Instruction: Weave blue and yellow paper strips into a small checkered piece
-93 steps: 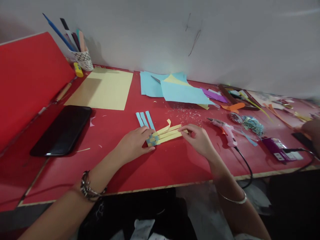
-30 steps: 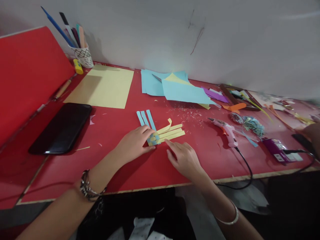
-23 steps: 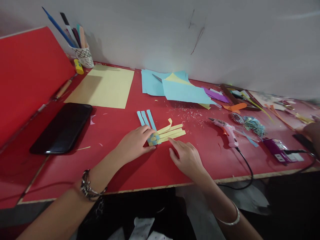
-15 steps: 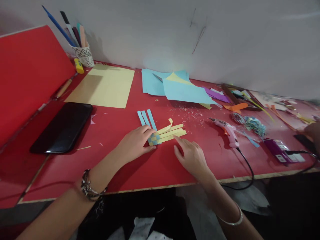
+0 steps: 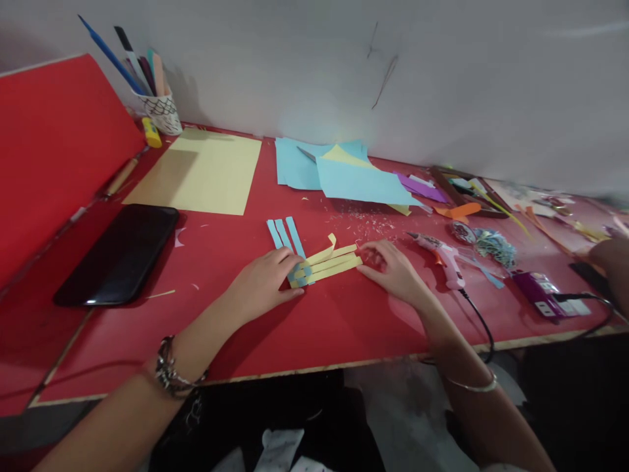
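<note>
Blue and yellow paper strips are woven into a small checkered patch (image 5: 302, 271) on the red tabletop. My left hand (image 5: 263, 278) presses on the patch's left end, thumb along the lower edge and fingers over the top, hiding part of it. Loose blue strips (image 5: 285, 235) stick up behind those fingers. Yellow strips (image 5: 337, 262) run out to the right, one with a curled-up end. At their tips is my right hand (image 5: 388, 265), thumb and index finger apart at either side of the strip ends, seemingly touching them.
A black phone (image 5: 118, 255) and a yellow sheet (image 5: 211, 174) lie left. Blue sheets (image 5: 363, 180) are behind. To the right are a pink glue gun (image 5: 439, 255) with its cord, a thread bundle (image 5: 495, 248) and a purple power strip (image 5: 535, 295). Another person's hand (image 5: 609, 255) shows far right.
My right hand has moved right and slightly up, from over the lower yellow strip to the strips' ends, its thumb and finger now around them. My left hand stays on the weave.
</note>
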A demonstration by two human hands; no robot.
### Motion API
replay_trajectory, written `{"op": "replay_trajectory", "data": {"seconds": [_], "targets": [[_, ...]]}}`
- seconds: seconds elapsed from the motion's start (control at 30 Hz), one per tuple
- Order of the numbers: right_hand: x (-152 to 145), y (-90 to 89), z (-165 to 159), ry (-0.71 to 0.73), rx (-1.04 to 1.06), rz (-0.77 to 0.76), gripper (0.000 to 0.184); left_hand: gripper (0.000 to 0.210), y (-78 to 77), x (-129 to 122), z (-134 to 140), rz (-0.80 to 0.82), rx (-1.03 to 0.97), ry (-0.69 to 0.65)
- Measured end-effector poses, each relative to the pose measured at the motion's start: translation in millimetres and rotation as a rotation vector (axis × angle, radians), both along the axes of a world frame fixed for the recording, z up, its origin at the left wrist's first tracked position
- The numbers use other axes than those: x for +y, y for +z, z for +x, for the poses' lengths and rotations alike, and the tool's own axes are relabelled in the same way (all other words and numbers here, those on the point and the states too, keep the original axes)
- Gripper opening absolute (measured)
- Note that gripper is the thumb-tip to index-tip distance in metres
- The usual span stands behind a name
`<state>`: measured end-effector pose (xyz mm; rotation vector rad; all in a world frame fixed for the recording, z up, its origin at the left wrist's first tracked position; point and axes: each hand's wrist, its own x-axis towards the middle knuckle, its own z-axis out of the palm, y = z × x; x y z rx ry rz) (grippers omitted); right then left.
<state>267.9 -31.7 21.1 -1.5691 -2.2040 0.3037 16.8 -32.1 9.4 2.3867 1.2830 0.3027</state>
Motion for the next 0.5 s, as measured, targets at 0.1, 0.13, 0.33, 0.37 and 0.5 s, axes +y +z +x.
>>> {"op": "replay_trajectory", "data": {"seconds": [0.1,0.13,0.33,0.37,0.5], "targets": [[8,-7.8,-4,-0.041,0.020,-0.026,0.024,0.036,0.0,0,-1,0.010,-0.009,-0.010],[9,-9.7,-5,-0.057,0.011,-0.030,0.025,0.036,0.1,1,-1,0.014,-0.009,-0.014],[10,-14.8,-8,-0.079,-0.040,0.018,0.014,0.036,1.1,0,-1,0.021,0.003,-0.014],[10,-15.1,-7,-0.085,-0.042,0.028,0.013,0.036,1.0,0,-1,0.016,0.000,-0.014],[10,-7.6,-3,-0.149,-0.057,0.079,0.018,0.035,0.2,0,-1,0.003,-0.015,-0.014]]}}
